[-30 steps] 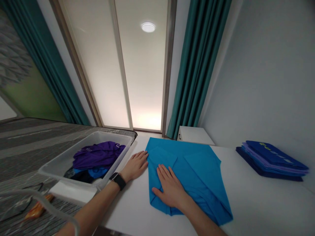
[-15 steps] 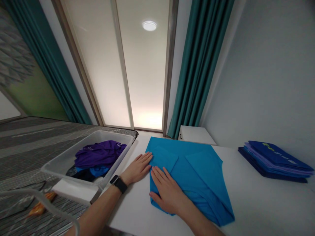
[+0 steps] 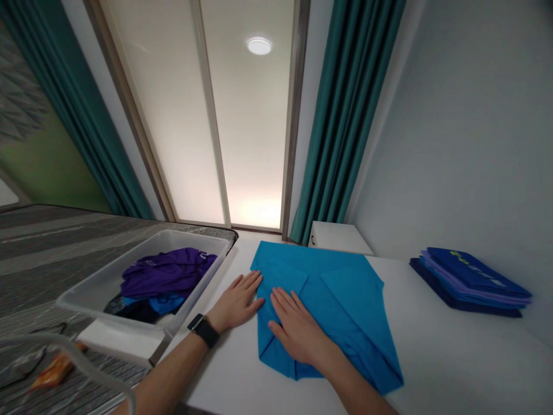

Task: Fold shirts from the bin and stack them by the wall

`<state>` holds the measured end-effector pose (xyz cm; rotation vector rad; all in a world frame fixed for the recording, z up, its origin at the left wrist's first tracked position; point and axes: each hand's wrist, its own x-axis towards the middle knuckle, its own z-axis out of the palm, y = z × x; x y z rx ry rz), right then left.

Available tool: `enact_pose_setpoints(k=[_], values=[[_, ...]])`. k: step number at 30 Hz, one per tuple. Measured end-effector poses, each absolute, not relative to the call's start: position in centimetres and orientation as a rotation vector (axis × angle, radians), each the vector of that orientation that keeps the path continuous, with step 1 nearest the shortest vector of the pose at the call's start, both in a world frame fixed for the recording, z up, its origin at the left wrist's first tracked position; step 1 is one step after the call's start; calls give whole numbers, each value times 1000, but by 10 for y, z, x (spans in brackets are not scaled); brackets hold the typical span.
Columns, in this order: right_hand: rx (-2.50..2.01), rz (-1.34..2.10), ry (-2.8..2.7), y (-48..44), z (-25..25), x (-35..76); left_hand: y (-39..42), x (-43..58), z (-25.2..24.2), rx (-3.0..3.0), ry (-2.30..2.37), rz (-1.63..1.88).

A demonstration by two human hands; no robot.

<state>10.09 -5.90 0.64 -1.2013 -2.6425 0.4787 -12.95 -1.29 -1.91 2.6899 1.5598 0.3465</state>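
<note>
A bright blue garment [image 3: 349, 311], partly folded, lies spread on the white table [image 3: 436, 351]. My left hand [image 3: 238, 300], with a black watch on its wrist, rests at the garment's left edge, fingertips touching the cloth and fingers extended. Flat on the left part of the garment lies my right hand [image 3: 298, 328], its fingers stretched out and the thumb apart. Neither hand grips anything.
A translucent bin [image 3: 207, 282] holding purple [image 3: 168, 274], blue and dark clothes stands left of the table. Folded blue and purple clothes [image 3: 475, 282] are stacked at the right. A white cabinet [image 3: 339, 236] stands behind the table.
My right hand has slid slightly right and up over the garment, away from its left edge. The view has shifted a little, moving the surroundings left in the picture.
</note>
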Motion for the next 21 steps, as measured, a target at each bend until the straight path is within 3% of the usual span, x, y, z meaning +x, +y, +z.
enact_pose_setpoints(k=[6,21], values=[[-1576,484,-2557,-29,-4,139,-14,-129,-15,2699,1539,317],[-1665,329,-2252,21,-18,219,-4,-135,-25,2679,1528,433]])
